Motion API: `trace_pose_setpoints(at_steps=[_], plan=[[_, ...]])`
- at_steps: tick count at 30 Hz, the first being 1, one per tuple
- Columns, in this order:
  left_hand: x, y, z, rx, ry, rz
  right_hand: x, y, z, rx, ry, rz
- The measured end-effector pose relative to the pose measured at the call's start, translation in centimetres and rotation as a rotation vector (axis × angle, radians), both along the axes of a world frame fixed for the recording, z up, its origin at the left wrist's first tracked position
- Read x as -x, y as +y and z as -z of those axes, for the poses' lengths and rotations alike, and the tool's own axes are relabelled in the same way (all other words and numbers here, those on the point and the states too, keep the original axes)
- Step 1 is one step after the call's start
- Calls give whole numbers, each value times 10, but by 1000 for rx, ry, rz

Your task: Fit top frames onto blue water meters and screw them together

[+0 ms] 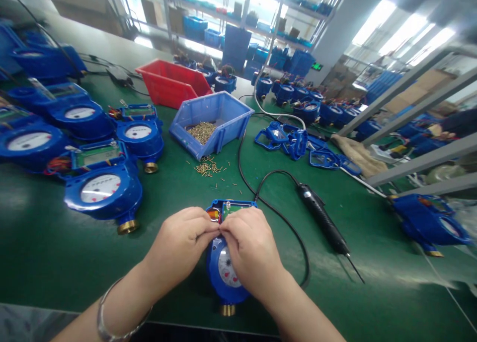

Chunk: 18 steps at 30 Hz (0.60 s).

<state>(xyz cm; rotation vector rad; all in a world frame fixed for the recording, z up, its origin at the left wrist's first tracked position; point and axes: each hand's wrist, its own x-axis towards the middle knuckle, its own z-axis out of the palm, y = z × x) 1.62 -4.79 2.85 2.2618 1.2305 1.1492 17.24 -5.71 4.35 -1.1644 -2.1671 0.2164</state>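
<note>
Head view: left hand (179,240) and right hand (253,245) meet over a blue meter (225,270) near the front edge of the worktop (179,302), fingers (206,226) of each pinched together below its circuit board (234,208); whether they grip anything, I cannot tell

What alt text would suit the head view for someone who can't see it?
A left hand and right hand pinch together over an open blue meter on a green table; anything they hold is hidden. Behind are a red bin and a blue bin of brassy pieces, with other meters at left and a black screwdriver at right.
</note>
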Motion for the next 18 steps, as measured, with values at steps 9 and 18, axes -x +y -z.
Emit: trace_pose_setpoints(at_steps=[9, 18], plan=[[-2, 5, -4, 32, 163, 6, -33, 29, -21, 31, -74, -31], [-10, -3, -5, 49, 46, -135, -156, 200, 5, 191, -127, 848]])
